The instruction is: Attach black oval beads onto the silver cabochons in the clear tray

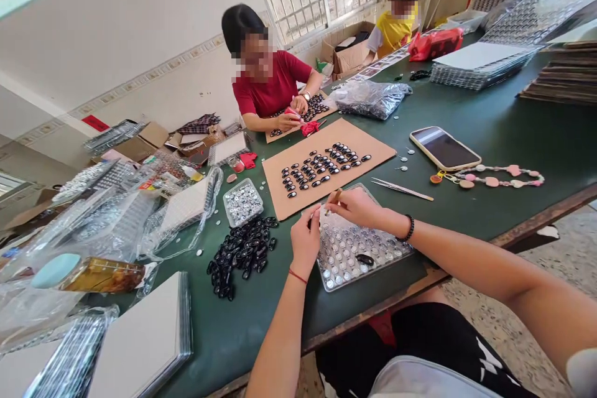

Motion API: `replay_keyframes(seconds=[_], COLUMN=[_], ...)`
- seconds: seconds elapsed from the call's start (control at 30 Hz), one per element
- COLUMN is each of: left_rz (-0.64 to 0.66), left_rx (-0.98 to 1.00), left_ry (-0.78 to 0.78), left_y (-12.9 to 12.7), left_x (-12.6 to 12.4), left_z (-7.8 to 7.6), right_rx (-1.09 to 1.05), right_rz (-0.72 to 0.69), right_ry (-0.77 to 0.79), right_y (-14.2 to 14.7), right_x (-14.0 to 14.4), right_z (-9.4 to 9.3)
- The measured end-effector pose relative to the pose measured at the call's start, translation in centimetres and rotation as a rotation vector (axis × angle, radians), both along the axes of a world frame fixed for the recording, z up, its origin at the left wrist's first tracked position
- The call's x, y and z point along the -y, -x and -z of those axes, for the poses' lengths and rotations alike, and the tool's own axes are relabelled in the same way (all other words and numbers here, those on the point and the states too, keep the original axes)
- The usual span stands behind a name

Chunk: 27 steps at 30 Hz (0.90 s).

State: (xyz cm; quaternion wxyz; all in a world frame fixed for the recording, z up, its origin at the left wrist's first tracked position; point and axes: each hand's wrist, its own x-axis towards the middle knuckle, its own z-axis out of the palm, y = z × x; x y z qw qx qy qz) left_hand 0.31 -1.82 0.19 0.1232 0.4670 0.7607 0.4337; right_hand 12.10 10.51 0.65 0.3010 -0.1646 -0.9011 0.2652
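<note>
My left hand (pixel 305 239) is closed in a pinch above the left corner of a clear plastic tray (pixel 332 285); whatever its fingertips grip is too small to make out. Close beside it, my right hand (pixel 357 206) is closed on a small brown stick-like piece (pixel 336 195), over the tray's far side. Rows of round, silvery-white button-like pieces fill the tray. One glossy black oval piece (pixel 364 259) lies on top of them. Beyond my hands is a brown cardboard sheet (pixel 280 204) bearing rows of black oval pieces with pale centres (pixel 321 165).
Loose black ovals (pixel 240 255) lie left of my hands, near a box of white pieces (pixel 243 202). Tweezers (pixel 403 189) and a phone (pixel 445 148) with a bead strap lie right. Across the table, a person in red (pixel 284 84) works; another in yellow (pixel 396 31) is farther back.
</note>
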Motion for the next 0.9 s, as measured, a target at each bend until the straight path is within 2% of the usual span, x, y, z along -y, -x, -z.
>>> replay_keyframes(seconds=[0.07,0.17,0.3,0.4,0.5,0.6,0.7,0.8,0.9], left_rz=[0.056,0.061,0.074,0.076,0.058,0.021,-0.023,-0.025,-0.021], left_rx=[-0.13,-0.206,-0.098,0.063,0.132,0.019,0.035,0.138,0.096], left_ry=[0.058,0.152,0.194,0.188,0.169,0.082,0.034,0.082,0.095], left_y=[-0.43,-0.53,-0.25,-0.13,-0.08,-0.05,0.02,0.15,0.26], left_x=[-0.07,-0.22,-0.24,-0.14,-0.07,0.0,0.07,0.11,0.14], left_z=[-0.21,-0.33,-0.21,-0.04,-0.04,-0.29,-0.52,-0.57,-0.62], right_rx=[-0.013,-0.07,-0.165,-0.16,-0.116,-0.079,-0.039,-0.036,-0.022], right_rz=[-0.025,-0.039,0.075,0.14,0.018,-0.102,-0.07,-0.025,-0.038], right_ry=[-0.034,-0.046,-0.053,0.037,0.11,0.017,-0.021,0.013,0.009], right_y=[-0.1,-0.05,0.11,-0.06,-0.4,-0.58,-0.54,-0.47,-0.52], right_x=[0.14,0.45,0.91,1.06,0.88,0.7,0.77,0.88,0.96], right_z=[0.31,0.65,1.0,0.7,0.16,0.02,0.22,0.38,0.37])
